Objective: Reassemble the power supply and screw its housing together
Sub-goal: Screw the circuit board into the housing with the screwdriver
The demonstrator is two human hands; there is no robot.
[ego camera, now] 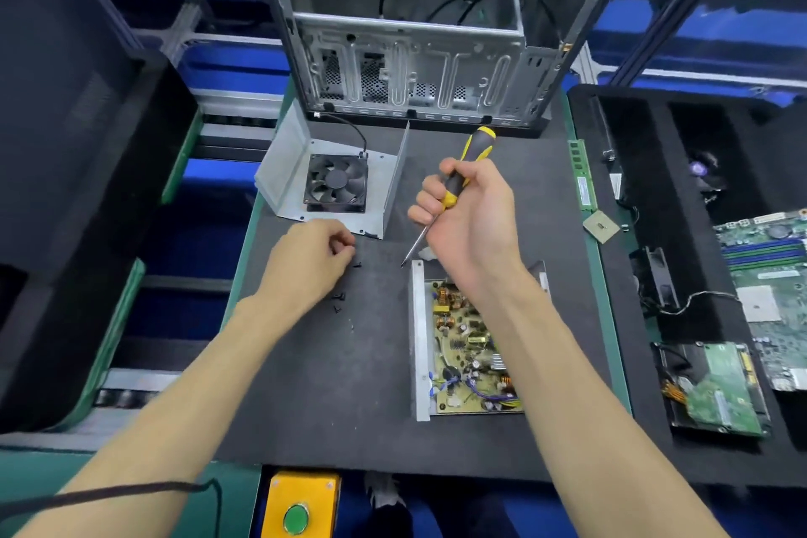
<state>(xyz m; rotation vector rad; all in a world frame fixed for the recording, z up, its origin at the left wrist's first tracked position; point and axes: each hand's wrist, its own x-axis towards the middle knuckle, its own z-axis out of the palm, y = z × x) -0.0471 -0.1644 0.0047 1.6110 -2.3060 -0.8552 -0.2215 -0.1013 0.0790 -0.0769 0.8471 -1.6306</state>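
Two housing halves are apart: fan cover (pixel 336 179) at centre, board tray (pixel 463 345) below it. Screwdriver (pixel 458 179) is gripped by right hand (pixel 467 214); loose screws (pixel 338 297) are reached for by curled left hand (pixel 312 258), pinch unclear.

So the bench is covered by a dark grey mat (pixel 349 384) with a green edge. Landmark is the open power supply tray (pixel 420 345) with its circuit board, lying near the front. Left of it are a few loose black screws (pixel 338 297). Behind and left of it lies the fan cover (pixel 336 181). Further behind stands an empty PC case (pixel 415 70). Right of it, at the mat's edge, lie a RAM stick (pixel 583 179) and a CPU chip (pixel 601 226).
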